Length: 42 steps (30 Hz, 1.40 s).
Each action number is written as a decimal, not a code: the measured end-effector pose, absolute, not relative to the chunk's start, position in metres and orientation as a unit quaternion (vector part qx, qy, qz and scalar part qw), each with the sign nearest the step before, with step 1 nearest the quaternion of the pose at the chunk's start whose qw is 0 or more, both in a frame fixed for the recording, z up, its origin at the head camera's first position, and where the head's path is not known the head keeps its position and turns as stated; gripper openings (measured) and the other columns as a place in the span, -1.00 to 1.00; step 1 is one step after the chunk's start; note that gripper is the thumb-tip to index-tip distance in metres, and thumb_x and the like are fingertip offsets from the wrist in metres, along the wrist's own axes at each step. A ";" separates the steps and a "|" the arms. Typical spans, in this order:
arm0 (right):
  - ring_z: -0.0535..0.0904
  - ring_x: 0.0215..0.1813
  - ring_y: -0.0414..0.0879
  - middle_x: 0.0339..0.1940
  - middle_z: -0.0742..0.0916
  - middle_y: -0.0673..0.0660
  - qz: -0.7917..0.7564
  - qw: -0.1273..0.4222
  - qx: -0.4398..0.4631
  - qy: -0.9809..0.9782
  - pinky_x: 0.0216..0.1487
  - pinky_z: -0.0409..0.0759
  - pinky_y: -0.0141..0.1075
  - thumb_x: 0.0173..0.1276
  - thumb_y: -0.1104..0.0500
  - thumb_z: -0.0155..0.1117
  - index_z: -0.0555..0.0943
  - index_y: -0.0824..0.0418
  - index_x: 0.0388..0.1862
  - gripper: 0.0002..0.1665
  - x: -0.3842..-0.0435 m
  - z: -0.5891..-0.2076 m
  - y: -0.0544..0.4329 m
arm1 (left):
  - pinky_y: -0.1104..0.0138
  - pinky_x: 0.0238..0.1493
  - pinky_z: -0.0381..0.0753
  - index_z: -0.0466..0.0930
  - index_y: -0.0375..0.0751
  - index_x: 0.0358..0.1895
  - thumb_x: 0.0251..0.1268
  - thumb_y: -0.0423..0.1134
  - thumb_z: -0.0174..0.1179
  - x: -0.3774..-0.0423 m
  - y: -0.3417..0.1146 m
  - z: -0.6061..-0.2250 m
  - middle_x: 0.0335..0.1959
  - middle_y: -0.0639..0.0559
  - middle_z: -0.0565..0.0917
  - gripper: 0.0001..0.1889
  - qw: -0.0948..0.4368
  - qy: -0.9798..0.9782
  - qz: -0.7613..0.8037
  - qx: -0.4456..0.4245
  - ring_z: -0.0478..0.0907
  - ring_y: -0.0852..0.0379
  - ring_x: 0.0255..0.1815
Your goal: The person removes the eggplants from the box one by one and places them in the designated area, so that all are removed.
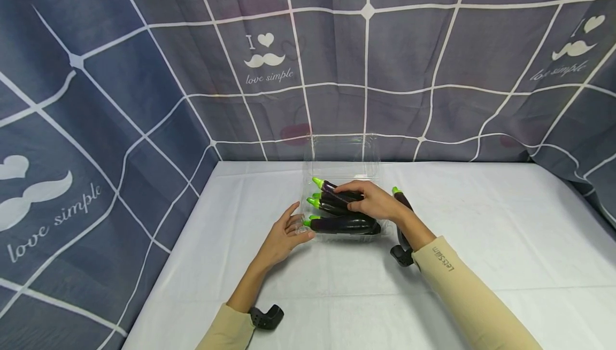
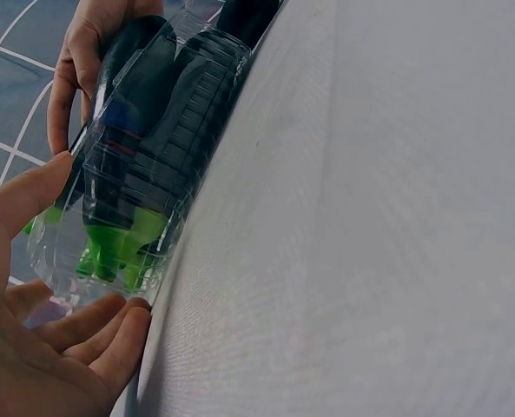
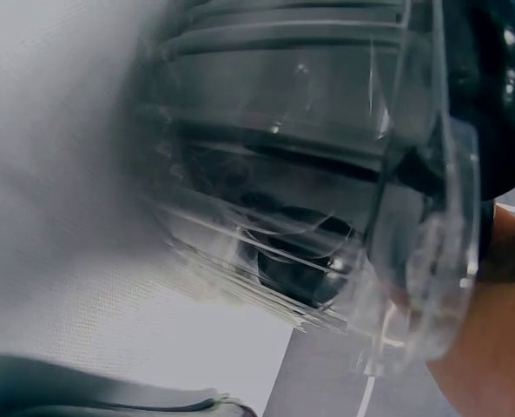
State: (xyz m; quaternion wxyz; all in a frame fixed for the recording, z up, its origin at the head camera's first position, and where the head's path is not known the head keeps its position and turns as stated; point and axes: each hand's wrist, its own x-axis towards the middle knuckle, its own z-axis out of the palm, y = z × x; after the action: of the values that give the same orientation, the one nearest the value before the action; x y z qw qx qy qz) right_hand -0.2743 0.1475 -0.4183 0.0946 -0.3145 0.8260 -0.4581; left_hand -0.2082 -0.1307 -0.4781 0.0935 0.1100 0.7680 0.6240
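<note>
Several dark eggplants with green caps lie in a clear plastic clamshell box (image 1: pixel 344 169), its lid raised at the back. My right hand (image 1: pixel 372 199) reaches in over them and grips the upper eggplant (image 1: pixel 329 186) near its middle. Along the front side of the box rests another eggplant (image 1: pixel 343 225). At the box's left end is my left hand (image 1: pixel 285 238), thumb and fingers spread loosely by its corner. In the left wrist view, green caps (image 2: pixel 108 243) show through the plastic near that hand's fingertips. The right wrist view shows the box's clear end wall (image 3: pixel 274 95) close up.
One more eggplant (image 1: pixel 403 199) lies outside the box on the right, partly hidden by my right forearm. A white cloth (image 1: pixel 481 243) covers the table. Grey checked curtains (image 1: pixel 332 61) hang behind and at the sides.
</note>
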 end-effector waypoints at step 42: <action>0.47 0.24 0.14 0.22 0.60 0.19 -0.472 0.009 -0.251 0.845 0.11 0.48 0.12 0.31 0.34 0.31 0.61 0.19 0.24 -0.50 -0.264 -0.416 0.158 | -0.04 0.37 0.29 -0.01 -0.12 0.60 0.22 -0.19 0.40 -0.208 -0.131 -0.479 0.42 -0.34 0.29 -0.05 0.089 0.766 0.627 0.113 0.26 -0.27 0.41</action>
State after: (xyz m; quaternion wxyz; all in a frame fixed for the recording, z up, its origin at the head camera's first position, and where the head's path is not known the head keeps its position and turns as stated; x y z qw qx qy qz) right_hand -0.2642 0.1582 -0.4159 0.0086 -0.2506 0.8454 -0.4716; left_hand -0.2085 -0.1306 -0.4786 0.0893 0.1130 0.7659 0.6267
